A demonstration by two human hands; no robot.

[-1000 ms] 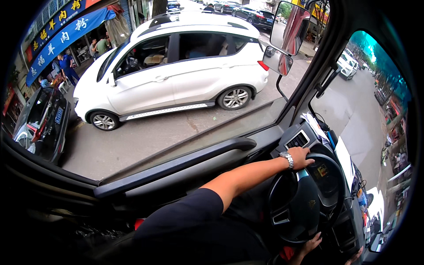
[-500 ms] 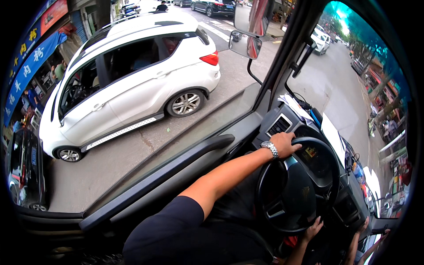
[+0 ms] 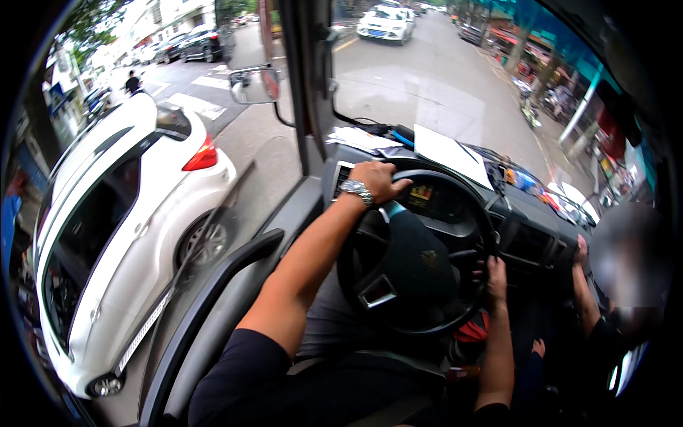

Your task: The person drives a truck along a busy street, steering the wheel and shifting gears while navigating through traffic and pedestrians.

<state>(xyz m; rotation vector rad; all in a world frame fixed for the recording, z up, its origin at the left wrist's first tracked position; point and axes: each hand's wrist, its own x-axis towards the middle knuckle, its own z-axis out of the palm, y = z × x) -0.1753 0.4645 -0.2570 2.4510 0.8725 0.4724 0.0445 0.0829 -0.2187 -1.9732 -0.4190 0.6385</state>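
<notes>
At far left, seen through the open-looking side window, a white car [image 3: 114,249] stands beside the cab. Half a second ago it showed almost its whole flank; now the view has swung to the right, so the car sits against the left edge, its red tail light [image 3: 201,154] turned toward us. Beyond it, a crossing [image 3: 198,104] has come more fully into sight. Next comes the side mirror [image 3: 255,85], now farther left in the picture than before, and then the windscreen, which takes up more of the scene, with a second car [image 3: 385,25] facing us on the road.

Below the windscreen, the left hand [image 3: 377,181], a watch [image 3: 356,190] on its wrist, rests as before on the upper left of the wheel [image 3: 420,263]. Its fingers are folded together over the rim, with the rim under the palm and the thumb pointing right. The wheel has drifted toward the middle of the view. Papers [image 3: 363,139] and a white board [image 3: 452,156] lie on the dash just beyond it.

The right hand [image 3: 496,280] has risen from the wheel's bottom to its right side. The rim runs just left of the palm; the blurred fingers reach past it, slightly apart, and how firmly they grip I cannot tell. Farther right, another person's hand [image 3: 581,250] is at the dash
</notes>
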